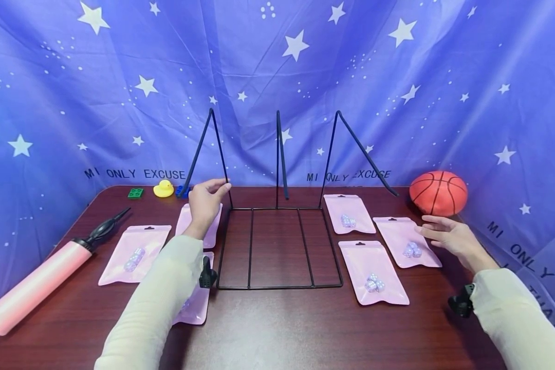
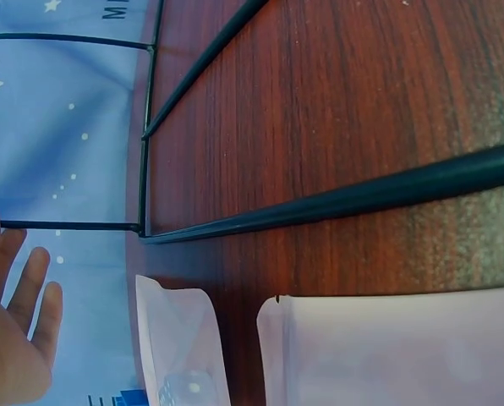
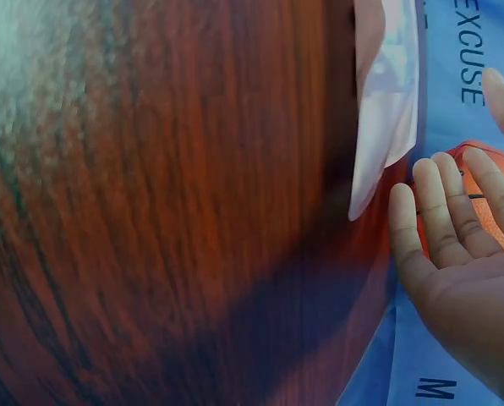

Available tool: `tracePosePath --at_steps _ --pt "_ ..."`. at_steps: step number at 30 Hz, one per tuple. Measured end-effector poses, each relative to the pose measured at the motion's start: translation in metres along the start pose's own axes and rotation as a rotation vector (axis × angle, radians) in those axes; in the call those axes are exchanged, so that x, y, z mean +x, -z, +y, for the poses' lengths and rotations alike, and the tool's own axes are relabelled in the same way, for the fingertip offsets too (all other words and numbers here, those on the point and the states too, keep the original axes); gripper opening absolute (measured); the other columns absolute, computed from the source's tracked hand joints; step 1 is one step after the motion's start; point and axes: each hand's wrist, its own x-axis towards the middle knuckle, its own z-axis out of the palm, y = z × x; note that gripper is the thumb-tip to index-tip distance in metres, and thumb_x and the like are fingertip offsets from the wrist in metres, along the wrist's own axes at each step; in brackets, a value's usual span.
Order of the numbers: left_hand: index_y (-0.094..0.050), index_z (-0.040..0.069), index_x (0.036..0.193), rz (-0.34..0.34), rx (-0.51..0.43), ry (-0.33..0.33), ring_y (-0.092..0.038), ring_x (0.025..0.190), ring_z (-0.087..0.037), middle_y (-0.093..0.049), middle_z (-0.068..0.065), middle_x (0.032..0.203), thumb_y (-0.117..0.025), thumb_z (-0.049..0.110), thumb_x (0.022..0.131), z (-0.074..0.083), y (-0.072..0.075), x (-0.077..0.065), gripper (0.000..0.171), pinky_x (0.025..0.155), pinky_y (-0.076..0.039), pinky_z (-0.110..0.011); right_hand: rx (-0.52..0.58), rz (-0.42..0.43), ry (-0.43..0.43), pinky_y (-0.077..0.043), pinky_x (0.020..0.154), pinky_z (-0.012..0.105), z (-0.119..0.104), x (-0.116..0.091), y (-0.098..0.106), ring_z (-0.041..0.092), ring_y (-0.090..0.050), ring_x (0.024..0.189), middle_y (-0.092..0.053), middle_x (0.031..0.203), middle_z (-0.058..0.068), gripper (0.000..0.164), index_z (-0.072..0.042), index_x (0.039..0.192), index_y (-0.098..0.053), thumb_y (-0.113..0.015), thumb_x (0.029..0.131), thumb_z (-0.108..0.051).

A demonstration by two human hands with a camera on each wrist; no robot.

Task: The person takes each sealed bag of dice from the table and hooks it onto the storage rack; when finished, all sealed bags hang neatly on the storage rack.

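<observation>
A black wire rack (image 1: 281, 288) with a flat grid base and three bent uprights stands on the table. My left hand (image 1: 206, 203) pinches its left upright between thumb and fingers; the left wrist view shows the rod (image 2: 74, 226) running to the thumb, the other fingers loosely spread. On the right, my right hand (image 1: 453, 239) hovers with relaxed, spread fingers and holds nothing. Its fingertips are near a pink zip bag (image 1: 393, 234) of dice and the orange basketball (image 1: 438, 193). In the right wrist view, the ball (image 3: 497, 216) shows behind the fingers.
Two more pink bags of dice (image 1: 349, 205) (image 1: 365, 257) lie right of the rack. Three lie left, one pink bag (image 1: 154, 239) fully visible. A pink hand pump (image 1: 39, 288), green brick (image 1: 135, 193), yellow duck (image 1: 164, 189) and blue brick (image 1: 181, 191) are at left. A starry curtain (image 1: 259, 61) hangs behind.
</observation>
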Motion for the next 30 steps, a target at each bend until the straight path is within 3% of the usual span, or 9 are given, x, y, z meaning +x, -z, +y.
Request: tracePosePath --at_steps 3,7,13,17,22,30 --pt "-0.078 0.008 0.115 -0.002 0.006 0.001 -0.067 0.113 -0.031 -0.075 -0.014 0.109 -0.074 0.022 0.096 0.0 0.0 0.0 0.024 0.092 -0.047 -0.047 -0.091 -0.015 -0.03 -0.055 0.073 0.017 0.001 0.001 0.0 -0.011 -0.06 0.081 -0.07 0.111 0.011 0.067 0.019 0.143 -0.036 -0.067 0.1 -0.022" --pt "-0.078 0.008 0.114 -0.008 0.006 -0.001 -0.068 0.113 -0.03 -0.075 -0.013 0.108 -0.074 0.024 0.096 0.0 0.0 0.001 0.025 0.092 -0.048 -0.046 -0.166 -0.033 -0.069 -0.055 0.072 0.018 0.004 0.003 0.001 -0.01 -0.058 0.08 -0.067 0.117 0.028 0.07 0.02 0.144 -0.034 -0.066 0.1 -0.024" --pt "-0.079 0.008 0.114 -0.026 -0.007 0.0 -0.068 0.112 -0.028 -0.076 -0.012 0.108 -0.075 0.025 0.095 -0.002 0.001 0.002 0.025 0.092 -0.049 -0.043 -0.255 -0.051 -0.1 -0.056 0.074 0.023 0.006 0.005 0.003 -0.004 -0.058 0.085 -0.067 0.119 0.032 0.072 0.019 0.145 -0.035 -0.067 0.1 -0.028" --pt "-0.078 0.007 0.114 -0.049 -0.024 -0.008 -0.069 0.11 -0.027 -0.075 -0.013 0.108 -0.076 0.024 0.094 -0.003 0.004 0.004 0.026 0.088 -0.05 -0.041 -0.306 -0.056 -0.114 -0.056 0.079 0.03 0.004 0.005 0.001 0.02 -0.064 0.098 -0.062 0.124 0.035 0.076 0.018 0.144 -0.037 -0.069 0.098 -0.033" --pt "-0.078 0.008 0.115 -0.092 -0.026 0.001 -0.069 0.107 -0.025 -0.076 -0.013 0.107 -0.076 0.024 0.094 -0.007 0.006 0.006 0.026 0.082 -0.05 -0.035 -0.354 -0.062 -0.14 -0.048 0.09 0.048 0.0 0.005 -0.004 0.046 -0.053 0.114 -0.052 0.131 0.041 0.084 0.017 0.144 -0.037 -0.071 0.094 -0.041" --pt "-0.078 0.007 0.115 -0.136 -0.014 0.007 -0.069 0.11 -0.028 -0.075 -0.014 0.11 -0.076 0.025 0.094 -0.006 0.009 0.007 0.028 0.088 -0.053 -0.043 -0.452 -0.057 -0.153 -0.045 0.097 0.056 -0.009 0.007 -0.01 0.053 -0.049 0.118 -0.049 0.133 0.043 0.087 0.019 0.14 -0.04 -0.072 0.091 -0.046"
